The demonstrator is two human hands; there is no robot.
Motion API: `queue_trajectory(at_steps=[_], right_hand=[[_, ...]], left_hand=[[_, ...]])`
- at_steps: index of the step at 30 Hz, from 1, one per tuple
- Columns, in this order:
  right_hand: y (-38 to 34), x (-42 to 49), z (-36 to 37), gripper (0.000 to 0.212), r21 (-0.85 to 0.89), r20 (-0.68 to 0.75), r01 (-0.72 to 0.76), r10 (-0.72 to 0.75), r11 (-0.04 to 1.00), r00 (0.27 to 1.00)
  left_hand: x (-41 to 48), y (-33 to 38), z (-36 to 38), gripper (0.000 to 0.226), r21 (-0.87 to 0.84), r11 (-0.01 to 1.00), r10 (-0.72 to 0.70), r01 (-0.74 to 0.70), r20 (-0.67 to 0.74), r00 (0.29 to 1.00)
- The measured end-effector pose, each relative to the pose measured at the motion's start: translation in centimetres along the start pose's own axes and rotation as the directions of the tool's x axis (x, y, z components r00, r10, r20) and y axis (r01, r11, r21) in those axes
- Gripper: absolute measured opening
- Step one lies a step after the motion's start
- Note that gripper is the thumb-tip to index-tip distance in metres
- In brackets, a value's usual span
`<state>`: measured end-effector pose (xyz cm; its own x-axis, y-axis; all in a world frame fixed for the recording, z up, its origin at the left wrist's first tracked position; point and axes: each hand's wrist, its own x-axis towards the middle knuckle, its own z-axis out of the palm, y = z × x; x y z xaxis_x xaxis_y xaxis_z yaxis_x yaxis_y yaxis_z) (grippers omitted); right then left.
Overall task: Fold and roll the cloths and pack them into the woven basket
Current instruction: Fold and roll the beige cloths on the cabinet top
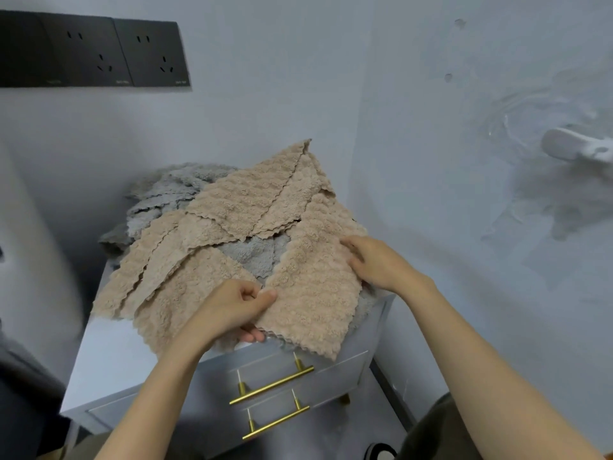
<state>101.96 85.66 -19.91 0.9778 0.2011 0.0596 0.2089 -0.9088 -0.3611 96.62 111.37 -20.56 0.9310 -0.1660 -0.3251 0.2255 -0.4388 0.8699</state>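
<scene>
Since the beige cloth (pixel 308 293) is floppy and light, edges work best: left hand (pixel 238 307) grip pinches one corner, right hand (pixel 374 260) clutches the side.

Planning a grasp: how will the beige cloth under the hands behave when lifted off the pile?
Probably floppy: the beige cloth drapes over the pile and sags past the nightstand edge. Likely light, since the left hand holds its edge with a pinch. Its fluffy surface may cling to the pile beneath.
</scene>
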Motion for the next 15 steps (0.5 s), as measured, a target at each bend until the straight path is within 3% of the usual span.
queue_trajectory(at_steps=[3,6,12,15], right_hand=[[0.7,-1.4,-0.4,0.043,-0.007,-0.022,-0.019,0.019,1.0,1.0],[-0.2,-3.3,-0.9,0.042,0.025,-0.069,0.095,-0.093,0.995,0.993],[-4.3,-8.5,0.5,0.042,0.081,-0.009,0.308,-0.308,0.948,0.951],[-5.9,-9.9,2.3,0.04,-0.015,-0.02,0.391,-0.391,0.92,0.92]], left_hand=[[0.1,-0.2,-0.1,0.03,-0.028,1.0,0.003,-0.004,-0.014,1.0],[0.1,-0.3,0.1,0.037,-0.05,0.999,0.011,-0.012,-0.016,1.0],[0.1,-0.2,0.2,0.02,-0.082,0.997,-0.01,0.009,-0.014,1.0],[0.0,0.1,0.3,0.023,-0.13,0.99,-0.048,0.048,0.006,0.999]])
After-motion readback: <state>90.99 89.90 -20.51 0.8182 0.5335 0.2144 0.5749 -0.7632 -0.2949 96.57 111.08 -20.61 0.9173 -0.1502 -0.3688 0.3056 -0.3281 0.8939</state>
